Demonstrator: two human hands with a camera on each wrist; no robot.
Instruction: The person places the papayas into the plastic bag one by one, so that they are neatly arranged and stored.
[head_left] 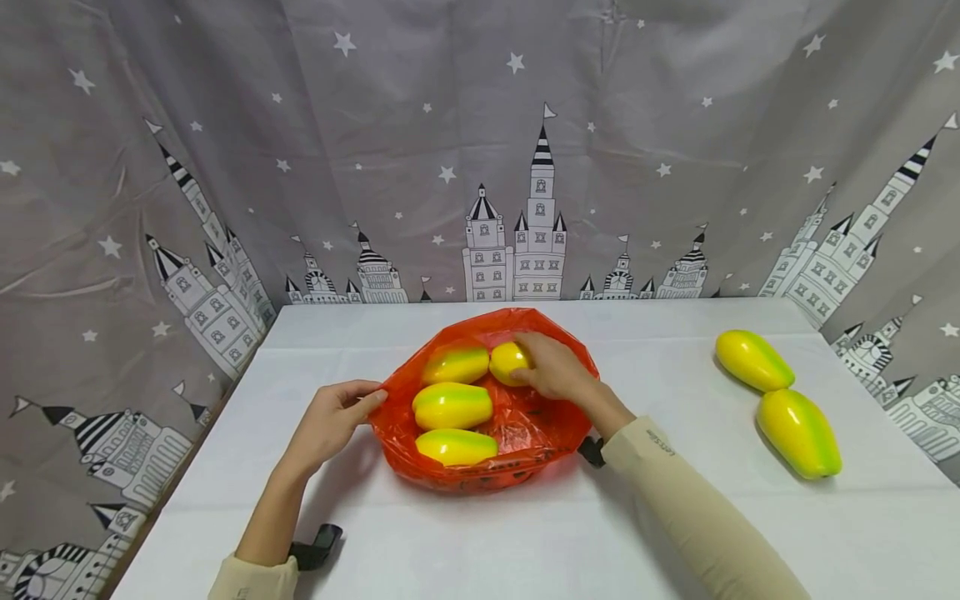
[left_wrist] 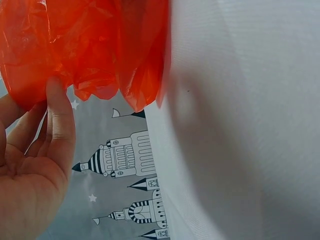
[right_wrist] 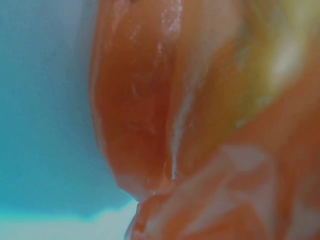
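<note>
A red plastic bag (head_left: pixel 536 433) lies open at the table's middle. Its left rim is pinched between the thumb and fingers of my left hand (head_left: pixel 322 429), and the left wrist view shows those fingertips against the thin plastic. Inside the bag, my right hand (head_left: pixel 553 367) grips a yellow papaya (head_left: pixel 507 363) near the back right. Three more papayas lie to its left in a column: a rear one (head_left: pixel 456 365), a middle one (head_left: pixel 453 407) and a front one (head_left: pixel 456 447). Blurred red plastic (right_wrist: pixel 135 110) fills much of the right wrist view, hiding the right fingers.
Two yellow-green papayas, one farther (head_left: pixel 752 360) and one nearer (head_left: pixel 799 433), lie touching on the white tabletop (head_left: pixel 660 342) at the right. A grey curtain (head_left: pixel 390 125) with castles and stars hangs behind and along both sides.
</note>
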